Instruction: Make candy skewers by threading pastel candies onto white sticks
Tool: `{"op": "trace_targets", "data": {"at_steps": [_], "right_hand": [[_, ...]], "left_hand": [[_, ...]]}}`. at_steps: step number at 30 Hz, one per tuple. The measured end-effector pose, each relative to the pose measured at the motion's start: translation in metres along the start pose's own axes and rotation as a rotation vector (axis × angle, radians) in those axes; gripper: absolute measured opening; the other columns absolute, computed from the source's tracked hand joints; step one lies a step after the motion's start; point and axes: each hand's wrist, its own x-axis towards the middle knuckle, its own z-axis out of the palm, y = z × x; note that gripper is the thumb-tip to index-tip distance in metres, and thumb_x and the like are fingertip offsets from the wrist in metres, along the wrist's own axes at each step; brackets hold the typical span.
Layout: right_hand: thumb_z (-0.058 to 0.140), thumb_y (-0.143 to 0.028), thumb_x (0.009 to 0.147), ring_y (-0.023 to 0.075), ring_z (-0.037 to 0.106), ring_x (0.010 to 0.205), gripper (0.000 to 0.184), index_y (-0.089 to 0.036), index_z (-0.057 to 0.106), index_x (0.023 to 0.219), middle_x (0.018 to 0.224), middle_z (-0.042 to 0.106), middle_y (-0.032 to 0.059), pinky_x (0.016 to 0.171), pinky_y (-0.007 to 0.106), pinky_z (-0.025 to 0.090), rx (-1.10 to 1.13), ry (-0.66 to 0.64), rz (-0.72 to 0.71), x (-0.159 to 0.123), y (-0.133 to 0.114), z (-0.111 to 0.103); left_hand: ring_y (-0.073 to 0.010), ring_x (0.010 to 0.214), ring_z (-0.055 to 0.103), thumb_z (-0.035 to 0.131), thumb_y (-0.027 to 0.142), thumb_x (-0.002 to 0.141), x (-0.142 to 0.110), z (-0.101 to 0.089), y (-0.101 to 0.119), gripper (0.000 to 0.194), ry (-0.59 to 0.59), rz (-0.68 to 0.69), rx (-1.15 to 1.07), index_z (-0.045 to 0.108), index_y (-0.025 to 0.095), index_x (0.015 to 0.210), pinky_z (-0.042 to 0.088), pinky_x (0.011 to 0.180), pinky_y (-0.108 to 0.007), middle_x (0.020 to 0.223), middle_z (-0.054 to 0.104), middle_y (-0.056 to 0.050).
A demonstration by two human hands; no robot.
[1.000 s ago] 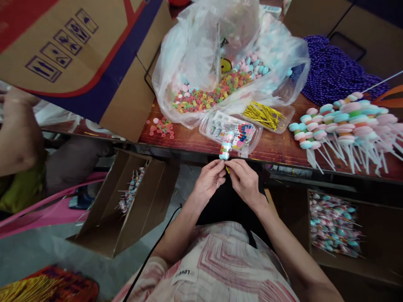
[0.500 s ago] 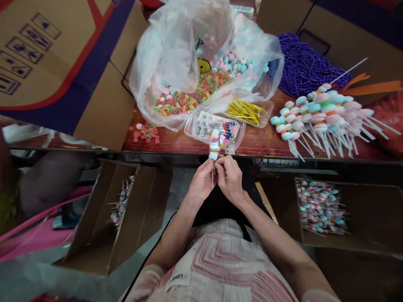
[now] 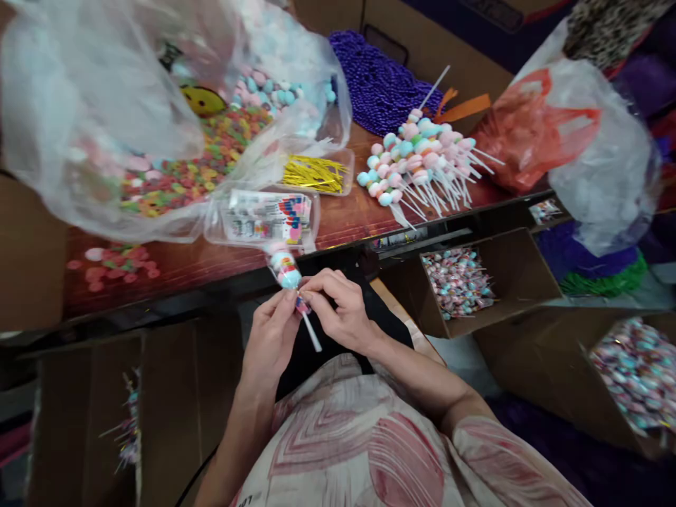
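Observation:
A candy skewer [image 3: 285, 269] in a clear wrapper, with pink, white and blue marshmallow pieces on a white stick, is held over my lap by the table's edge. My left hand [image 3: 272, 338] is closed, pinching the wrapper's neck just below the candy. From the other side, my right hand [image 3: 341, 310] pinches the same neck between thumb and fingertips; whether a tie lies in that pinch is too small to tell. The white stick points down between both hands. Just beyond the candy sits a clear plastic tray [image 3: 211, 229] with printed labels [image 3: 264, 217] in it.
Gold twist ties [image 3: 314, 174] lie in another tray. A big plastic bag [image 3: 113, 84] holds gummy rings and marshmallows. Unwrapped skewers [image 3: 422, 158] are piled right, near purple bead strings [image 3: 364, 88] and a red bag [image 3: 539, 134]. Cardboard boxes [image 3: 520, 264] of wrapped skewers stand below the table.
The view has swung to the right, bringing more boxes and bags into sight. The skewer has tilted, its top leaning left, while both hands stay at the wrapper's neck.

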Motion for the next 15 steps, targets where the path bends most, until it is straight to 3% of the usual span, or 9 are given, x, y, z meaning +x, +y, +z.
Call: {"op": "trace_targets", "data": {"at_steps": [3, 7, 10, 11, 12, 15], "right_hand": [[0.051, -0.032, 0.098, 0.0134, 0.06, 0.071, 0.026, -0.019, 0.065, 0.08, 0.078, 0.067, 0.0015, 0.07, 0.029, 0.047, 0.192, 0.003, 0.214, -0.02, 0.006, -0.018], [0.061, -0.032, 0.092, 0.0129, 0.058, 0.069, 0.017, -0.019, 0.07, 0.084, 0.075, 0.067, 0.0001, 0.068, 0.027, 0.046, 0.193, 0.073, 0.386, -0.055, 0.02, -0.04], [0.064, -0.032, 0.089, 0.0098, 0.049, 0.057, 0.017, -0.019, 0.071, 0.081, 0.067, 0.063, -0.0014, 0.054, 0.024, 0.039, 0.226, 0.349, 0.584, -0.083, 0.042, -0.062], [0.069, -0.033, 0.085, 0.0083, 0.047, 0.054, 0.015, -0.019, 0.071, 0.081, 0.066, 0.063, -0.002, 0.051, 0.022, 0.037, 0.249, 0.515, 0.62, -0.091, 0.052, -0.073], [0.073, -0.033, 0.08, 0.007, 0.044, 0.052, 0.015, -0.019, 0.07, 0.079, 0.065, 0.062, -0.0027, 0.049, 0.021, 0.035, 0.294, 0.692, 0.639, -0.098, 0.064, -0.087], [0.08, -0.028, 0.065, 0.0067, 0.05, 0.056, 0.019, -0.017, 0.068, 0.075, 0.072, 0.064, -0.0013, 0.051, 0.02, 0.039, 0.46, 0.99, 0.722, -0.106, 0.104, -0.131]], "left_hand": [[-0.0177, 0.087, 0.067, 0.083, 0.037, 0.072, -0.003, 0.016, -0.008, 0.025, -0.036, 0.037, 0.09, 0.079, 0.021, 0.089, 0.053, 0.08, -0.029, 0.093, 0.076, -0.005], [-0.0155, 0.078, 0.066, 0.076, 0.026, 0.078, -0.002, 0.048, -0.03, 0.008, -0.101, 0.271, 0.428, 0.078, 0.021, 0.084, 0.051, 0.074, -0.028, 0.083, 0.074, -0.002], [-0.0162, 0.078, 0.067, 0.072, 0.02, 0.082, 0.01, 0.066, -0.034, 0.007, -0.387, 0.456, 0.598, 0.074, 0.021, 0.075, 0.052, 0.076, -0.031, 0.079, 0.074, -0.002], [-0.0174, 0.084, 0.068, 0.073, 0.022, 0.083, 0.018, 0.068, -0.03, 0.005, -0.396, 0.536, 0.637, 0.074, 0.022, 0.078, 0.052, 0.081, -0.032, 0.085, 0.075, -0.003], [-0.0186, 0.09, 0.067, 0.072, 0.023, 0.084, 0.028, 0.067, -0.024, 0.003, -0.345, 0.613, 0.684, 0.074, 0.022, 0.081, 0.051, 0.086, -0.034, 0.09, 0.075, -0.004], [-0.02, 0.094, 0.065, 0.063, 0.025, 0.091, 0.069, 0.049, 0.004, 0.009, -0.079, 0.749, 0.855, 0.07, 0.023, 0.086, 0.048, 0.091, -0.038, 0.093, 0.073, -0.005]]}}
